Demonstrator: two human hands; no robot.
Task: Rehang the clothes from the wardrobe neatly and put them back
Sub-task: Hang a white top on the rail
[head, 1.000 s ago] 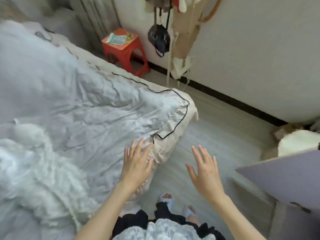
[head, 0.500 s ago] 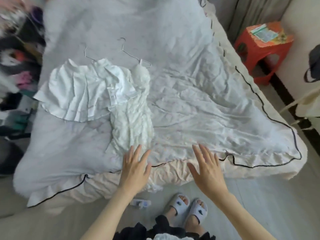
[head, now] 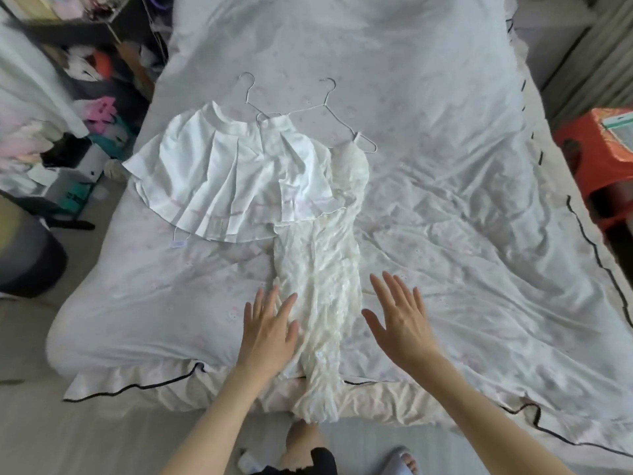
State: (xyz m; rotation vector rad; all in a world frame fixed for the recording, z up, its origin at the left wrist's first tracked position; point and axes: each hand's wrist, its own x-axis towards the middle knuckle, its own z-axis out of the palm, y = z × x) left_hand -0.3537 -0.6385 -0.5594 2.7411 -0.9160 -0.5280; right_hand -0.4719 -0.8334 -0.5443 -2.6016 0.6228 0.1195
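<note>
Both spread hands moved forward: left hand flat on crinkled lace dress, right hand beside.

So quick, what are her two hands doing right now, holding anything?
Left hand: open, fingers spread, over the edge of the lace dress, holding nothing.
Right hand: open, fingers spread, beside the dress, holding nothing.

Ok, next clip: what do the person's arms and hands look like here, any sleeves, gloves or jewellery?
Both forearms are bare right up to the bottom edge of the frame, with no sleeves showing. The left hand and right hand wear no gloves, and no rings, bracelets or watch can be seen. The nails look short and unpainted, though the picture is too soft to be certain.
</note>
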